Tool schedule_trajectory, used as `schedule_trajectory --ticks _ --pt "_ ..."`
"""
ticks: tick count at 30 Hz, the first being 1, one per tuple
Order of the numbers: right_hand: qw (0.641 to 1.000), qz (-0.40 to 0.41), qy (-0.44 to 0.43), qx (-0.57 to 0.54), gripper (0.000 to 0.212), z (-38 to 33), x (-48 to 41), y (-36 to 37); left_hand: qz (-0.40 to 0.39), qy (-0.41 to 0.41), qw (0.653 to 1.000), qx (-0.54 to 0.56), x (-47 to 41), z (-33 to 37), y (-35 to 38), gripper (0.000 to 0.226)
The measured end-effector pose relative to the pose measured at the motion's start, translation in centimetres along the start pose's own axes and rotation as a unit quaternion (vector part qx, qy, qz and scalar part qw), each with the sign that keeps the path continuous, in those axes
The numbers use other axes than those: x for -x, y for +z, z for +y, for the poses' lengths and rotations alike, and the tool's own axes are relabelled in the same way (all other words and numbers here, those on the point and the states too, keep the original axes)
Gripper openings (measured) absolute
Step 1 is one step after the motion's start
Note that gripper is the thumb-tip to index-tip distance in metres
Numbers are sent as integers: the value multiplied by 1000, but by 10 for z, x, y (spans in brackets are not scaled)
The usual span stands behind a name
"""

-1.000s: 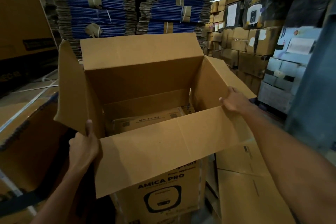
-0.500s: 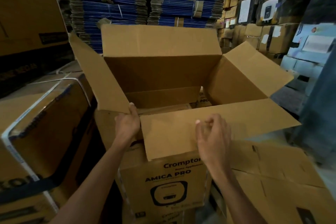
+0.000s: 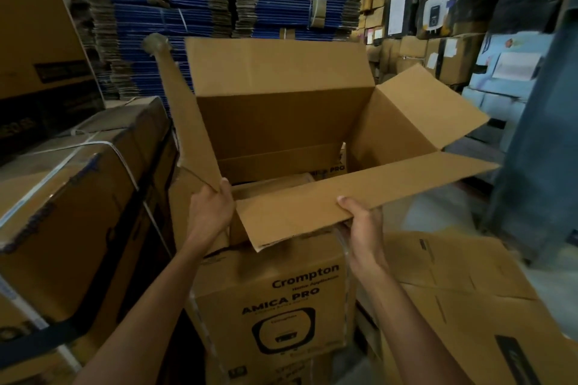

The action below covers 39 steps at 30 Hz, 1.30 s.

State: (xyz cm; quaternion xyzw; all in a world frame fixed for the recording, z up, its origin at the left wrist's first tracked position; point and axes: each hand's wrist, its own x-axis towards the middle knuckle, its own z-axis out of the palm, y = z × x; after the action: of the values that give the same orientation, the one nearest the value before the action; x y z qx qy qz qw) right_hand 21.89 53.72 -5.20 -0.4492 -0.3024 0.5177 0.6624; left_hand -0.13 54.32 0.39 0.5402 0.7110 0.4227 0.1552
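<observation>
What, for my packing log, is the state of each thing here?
carton, upright, top open, printed boxes inside.
left flap, raised, left hand grips its lower corner.
near flap, folded outward, right hand grips its edge.
right flap, folded outward, free.
Crompton box, closed, below the carton.
strapped box, closed, at the left.

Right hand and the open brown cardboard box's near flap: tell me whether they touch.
Touching. The head view shows the right hand pinching the brown cardboard box's near flap, thumb on top.
</observation>
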Motion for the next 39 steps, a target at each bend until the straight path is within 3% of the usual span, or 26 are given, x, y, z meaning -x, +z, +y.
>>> schedule_trajectory --ticks 4,7,10,12,15,17,18,20,22,26,29,31,33,35,37,39 --pt "993 -25 -34 108 20 -49 -25 15 -74 17 995 -57 7 -4 0 40" --pt "981 -56 -54 176 18 -89 -33 34 -123 63 990 -1 13 -6 7 37" --pt "976 -84 -63 190 12 -117 -35 48 -154 78 977 124 18 -2 6 68" --pt "978 -86 -75 177 11 -127 -38 52 -204 110 951 206 21 -4 1 71" --pt "980 -97 -72 159 18 -131 -42 58 -250 156 935 199 20 -11 -5 67" --pt "974 -114 -69 183 22 -131 -41 66 -204 176 955 125 30 -6 1 36" --pt "972 -122 -62 193 37 -131 -42 70 -156 180 967 93 37 1 7 20" --pt "969 -138 -50 200 72 -132 -42 79 -69 144 983 95 50 14 19 26" --pt "964 -155 -59 210 89 -129 -41 84 -36 117 983 140 52 20 28 33" --pt "949 -178 -108 236 58 -109 -28 83 44 110 979 168 35 41 31 12" --pt "947 -176 -127 238 48 -86 -7 73 79 85 963 244 8 55 32 25" --pt "937 -226 -78 253 51 -67 15 67 102 51 949 295 -13 64 26 21" --pt "925 -279 28 256 53 -47 39 64 121 9 928 351 -32 71 20 11" --pt "925 -299 127 197 52 -30 56 62 133 -40 896 423 -44 74 16 10" --pt "948 -266 141 106 44 -21 60 59 140 -90 853 494 -50 73 15 11" --pt "971 -181 127 -89 54 -17 48 50 155 -132 818 539 -48 71 14 14"
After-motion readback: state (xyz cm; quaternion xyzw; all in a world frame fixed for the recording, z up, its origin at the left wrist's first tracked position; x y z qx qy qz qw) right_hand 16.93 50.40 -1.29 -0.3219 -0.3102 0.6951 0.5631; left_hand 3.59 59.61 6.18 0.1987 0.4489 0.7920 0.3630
